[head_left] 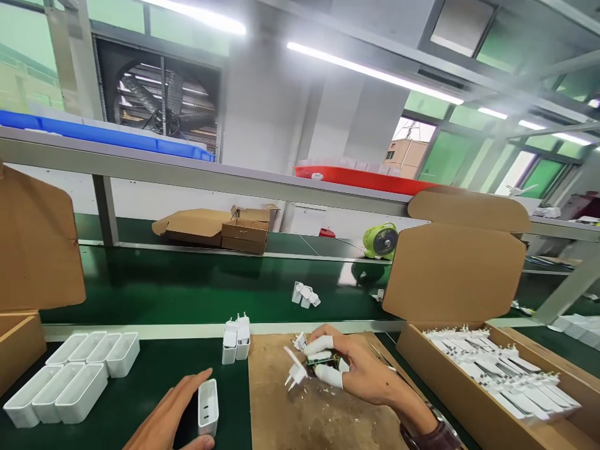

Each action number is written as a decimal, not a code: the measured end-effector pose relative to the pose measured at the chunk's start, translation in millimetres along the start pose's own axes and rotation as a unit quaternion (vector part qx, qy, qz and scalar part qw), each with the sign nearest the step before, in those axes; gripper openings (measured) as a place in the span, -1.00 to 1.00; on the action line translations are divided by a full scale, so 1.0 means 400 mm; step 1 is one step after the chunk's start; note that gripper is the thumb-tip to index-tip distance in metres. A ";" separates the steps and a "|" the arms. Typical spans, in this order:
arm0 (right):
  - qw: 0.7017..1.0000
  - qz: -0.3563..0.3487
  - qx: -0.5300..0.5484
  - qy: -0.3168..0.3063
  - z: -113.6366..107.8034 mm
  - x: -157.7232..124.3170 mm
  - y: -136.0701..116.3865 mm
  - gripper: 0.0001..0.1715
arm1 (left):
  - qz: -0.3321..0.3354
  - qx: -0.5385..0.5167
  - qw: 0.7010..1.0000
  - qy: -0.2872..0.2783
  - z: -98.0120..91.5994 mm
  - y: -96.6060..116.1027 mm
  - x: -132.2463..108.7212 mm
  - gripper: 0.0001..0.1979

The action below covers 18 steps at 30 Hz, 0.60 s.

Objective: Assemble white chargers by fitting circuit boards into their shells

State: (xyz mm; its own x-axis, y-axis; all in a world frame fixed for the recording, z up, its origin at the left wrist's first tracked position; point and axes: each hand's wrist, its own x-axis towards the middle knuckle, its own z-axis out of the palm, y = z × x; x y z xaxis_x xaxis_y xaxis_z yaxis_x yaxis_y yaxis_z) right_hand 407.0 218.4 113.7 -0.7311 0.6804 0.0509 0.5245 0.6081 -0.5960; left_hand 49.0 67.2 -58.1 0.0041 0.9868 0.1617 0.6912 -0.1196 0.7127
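My left hand [173,415] grips a white charger shell [208,406] upright at the near edge of the green bench mat. My right hand [349,369], with white finger cots on two fingers, pinches a small green circuit board [321,359] with a white pronged plug piece [294,372] at its end, over a worn brown board [309,412]. Two assembled white chargers [235,340] stand just left of that board. Several empty white shells [70,378] lie in rows at the left.
An open cardboard box [469,406] at the right holds several white plug parts; its flap stands upright. Another carton [19,294] sits at the left. White parts [304,295] lie on the green conveyor belt [187,284]. A green fan [380,240] and a folded carton [220,228] sit beyond.
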 end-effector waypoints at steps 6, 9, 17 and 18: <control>0.985 0.044 -0.072 -0.150 0.134 0.121 -0.033 -0.64 | 0.017 0.013 0.999 0.047 0.013 -0.017 -0.004 -0.21; 0.982 0.044 -0.133 -0.124 0.194 0.155 -0.068 -0.63 | 0.009 0.015 0.999 0.042 0.003 -0.025 -0.002 -0.21; 0.960 0.074 -0.230 -0.144 0.225 0.096 -0.032 -0.48 | 0.014 0.015 1.000 0.019 -0.006 -0.037 0.000 -0.21; 0.962 0.063 -0.230 -0.136 0.228 0.090 -0.022 -0.48 | 0.010 0.017 1.000 0.022 -0.003 -0.041 -0.001 -0.21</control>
State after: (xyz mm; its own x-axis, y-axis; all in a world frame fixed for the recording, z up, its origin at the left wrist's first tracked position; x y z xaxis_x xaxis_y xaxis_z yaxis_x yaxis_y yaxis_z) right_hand 336.4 200.2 47.9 -0.7032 0.6665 -0.2477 0.7084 0.6866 -0.1637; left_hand 36.8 68.8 -69.1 -0.0143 0.9785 0.2059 0.7148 -0.1340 0.6864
